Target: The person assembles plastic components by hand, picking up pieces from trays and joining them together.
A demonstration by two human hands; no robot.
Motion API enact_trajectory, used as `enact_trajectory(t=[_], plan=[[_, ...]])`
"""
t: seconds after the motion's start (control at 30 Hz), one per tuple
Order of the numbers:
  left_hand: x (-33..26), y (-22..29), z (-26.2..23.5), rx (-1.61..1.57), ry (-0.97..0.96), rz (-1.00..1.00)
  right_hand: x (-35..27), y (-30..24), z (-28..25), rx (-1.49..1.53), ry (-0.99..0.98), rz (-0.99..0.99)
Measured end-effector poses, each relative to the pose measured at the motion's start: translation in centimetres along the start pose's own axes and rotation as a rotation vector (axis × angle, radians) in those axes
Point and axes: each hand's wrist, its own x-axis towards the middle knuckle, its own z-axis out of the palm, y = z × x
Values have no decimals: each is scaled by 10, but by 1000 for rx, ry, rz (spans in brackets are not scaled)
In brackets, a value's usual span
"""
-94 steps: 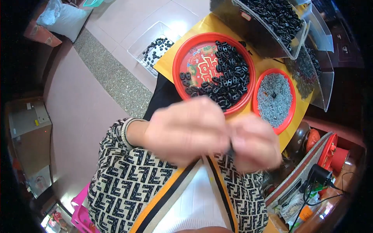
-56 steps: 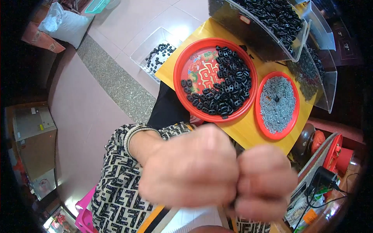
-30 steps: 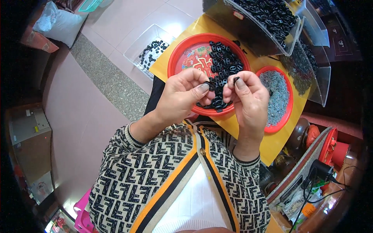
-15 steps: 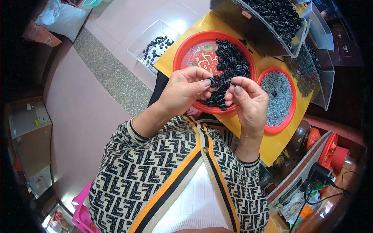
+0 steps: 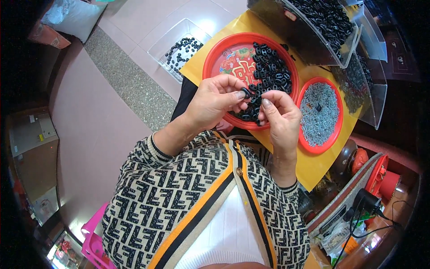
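Between thumb and fingers, my left hand (image 5: 220, 99) pinches a small black oval part (image 5: 245, 93) with a hole in it. My right hand (image 5: 281, 115) is closed in a pinch just to its right; whatever sits between those fingertips is too small to make out. Both hands hover over the near side of a round red tray (image 5: 210, 58) with a flowered bottom. Many black two-holed oval pieces (image 5: 275, 74) are heaped on the tray's right half. Beside my right hand lies a red oval tray (image 5: 339, 121) full of small silvery metal pieces (image 5: 319, 116).
The trays stand on a yellow board (image 5: 309, 172). Beyond its left edge, a clear plastic box (image 5: 156, 47) holds scattered small black pieces. Clear bins (image 5: 309, 38) with more black parts stand at the far right. A black adapter with cables (image 5: 368, 201) lies at the lower right.
My right hand has moved slightly left, closer to the black part in my left hand. My left hand keeps its pinch. The whole view has shifted a little.
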Motion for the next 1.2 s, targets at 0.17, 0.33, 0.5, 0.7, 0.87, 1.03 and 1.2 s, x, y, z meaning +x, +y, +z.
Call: enact_trajectory(t=[0.17,0.33,0.5,0.7,0.87,1.03,1.2], plan=[[11,12,-2,157,49,100,0,6,-2,107,-13,49],[52,22,-10,1523,-126,795,1,9,-4,141,-17,41],[67,43,3,1435,-271,563,-2,9,-13,82,15,19],[81,29,4,1648,-240,472,-5,11,-24,54,20,23],[87,26,2,1322,-93,319,-8,16,-35,102,49,-27],[110,23,9,1286,42,130,-16,22,-49,95,217,-133],[132,22,28,1280,39,116,-25,31,-60,105,277,-195]])
